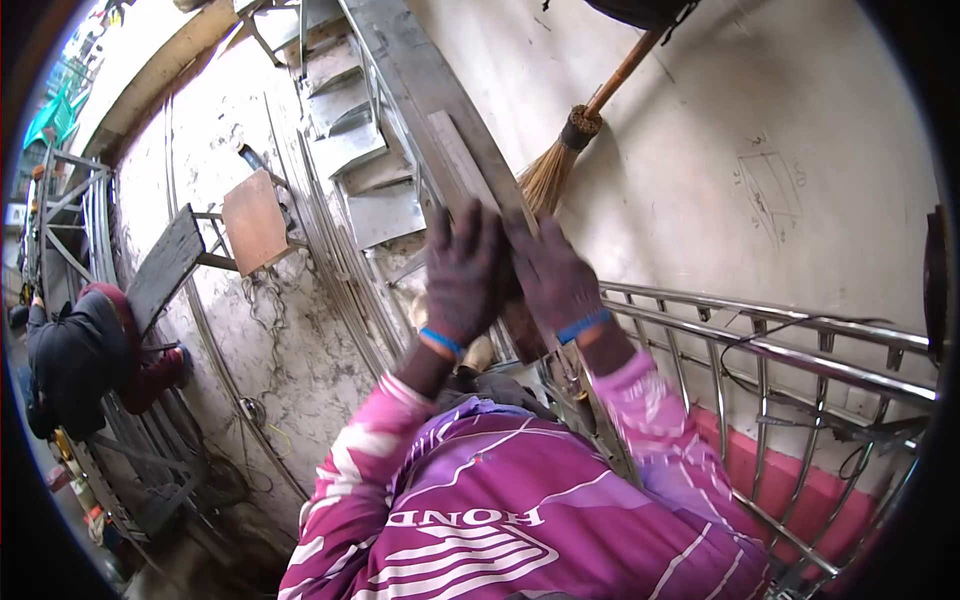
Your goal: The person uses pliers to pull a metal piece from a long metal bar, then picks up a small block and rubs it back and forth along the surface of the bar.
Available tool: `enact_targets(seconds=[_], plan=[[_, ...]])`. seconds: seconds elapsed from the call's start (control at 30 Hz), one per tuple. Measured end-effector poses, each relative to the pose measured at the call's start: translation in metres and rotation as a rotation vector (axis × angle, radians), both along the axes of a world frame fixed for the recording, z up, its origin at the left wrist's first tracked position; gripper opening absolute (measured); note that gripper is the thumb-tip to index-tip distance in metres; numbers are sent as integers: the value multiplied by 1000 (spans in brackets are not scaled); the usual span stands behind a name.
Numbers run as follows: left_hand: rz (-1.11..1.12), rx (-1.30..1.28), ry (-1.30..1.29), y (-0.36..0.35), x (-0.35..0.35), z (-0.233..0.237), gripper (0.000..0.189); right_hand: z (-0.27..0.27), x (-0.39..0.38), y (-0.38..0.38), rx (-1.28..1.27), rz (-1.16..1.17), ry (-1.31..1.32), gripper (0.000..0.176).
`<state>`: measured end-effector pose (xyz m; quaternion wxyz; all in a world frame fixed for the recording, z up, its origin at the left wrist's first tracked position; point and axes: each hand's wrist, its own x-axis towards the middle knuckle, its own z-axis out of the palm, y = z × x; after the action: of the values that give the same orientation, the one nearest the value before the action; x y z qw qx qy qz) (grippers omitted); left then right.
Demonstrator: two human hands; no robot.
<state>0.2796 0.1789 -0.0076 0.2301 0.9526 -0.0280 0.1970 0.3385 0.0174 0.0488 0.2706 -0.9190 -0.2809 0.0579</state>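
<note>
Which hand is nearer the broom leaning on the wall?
Right. The right hand rests on the metal bar just below the broom bristles; the left hand lies beside it, farther away.

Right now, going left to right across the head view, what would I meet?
A crouching person in dark clothes → brown board → gloved left hand → gloved right hand → steel railing.

A metalworking yard: a steel stair frame (350, 140), stainless railings (780, 350) and rods against a bare concrete wall (720, 120).
</note>
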Motion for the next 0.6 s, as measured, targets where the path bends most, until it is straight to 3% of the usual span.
enact_targets(seconds=[0.1, 0.23, 0.37, 0.5, 0.57, 0.6], plan=[[-42, -25, 63, -26, -27, 2, 65, -1, -29, -26, -170, 30, -93, 45], [51, -141, 1, 7, 15, 4, 63, -7, 20, 17, -35, 17, -70, 43], [16, 313, -59, 90, 106, -6, 60, -9, 106, 99, -89, -43, 31, 38], [124, 297, 99, 116, 136, -13, 62, -25, 137, 129, -73, -47, -68, 38], [100, 392, 64, 105, 116, -13, 63, -29, 122, 111, -56, -39, -101, 37], [63, 292, 24, 87, 97, -4, 55, -24, 103, 94, -29, -34, -45, 37]])
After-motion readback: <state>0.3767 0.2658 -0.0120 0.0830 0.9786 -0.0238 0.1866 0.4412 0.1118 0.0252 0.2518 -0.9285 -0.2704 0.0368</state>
